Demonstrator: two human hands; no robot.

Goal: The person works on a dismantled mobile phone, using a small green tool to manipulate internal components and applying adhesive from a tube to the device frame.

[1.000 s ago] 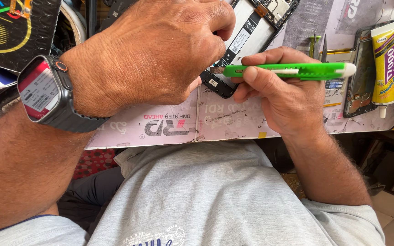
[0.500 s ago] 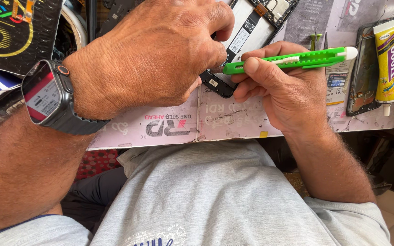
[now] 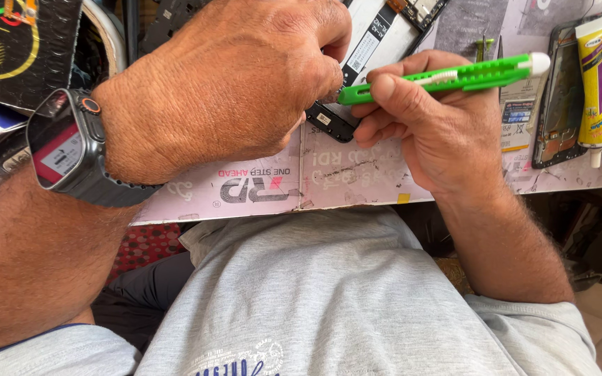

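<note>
Gripping the green utility knife (image 3: 447, 76) pen-fashion, the right hand (image 3: 440, 132) aimed its long axis leftward at the opened phone (image 3: 374, 49) — the left hand (image 3: 231, 90), fingers curled shut, pinned that phone just beside the tip.

A pale work mat (image 3: 357, 177) (scuffed) bears an opened phone (image 3: 377, 42) and yellow glue tube (image 3: 599, 76).
</note>
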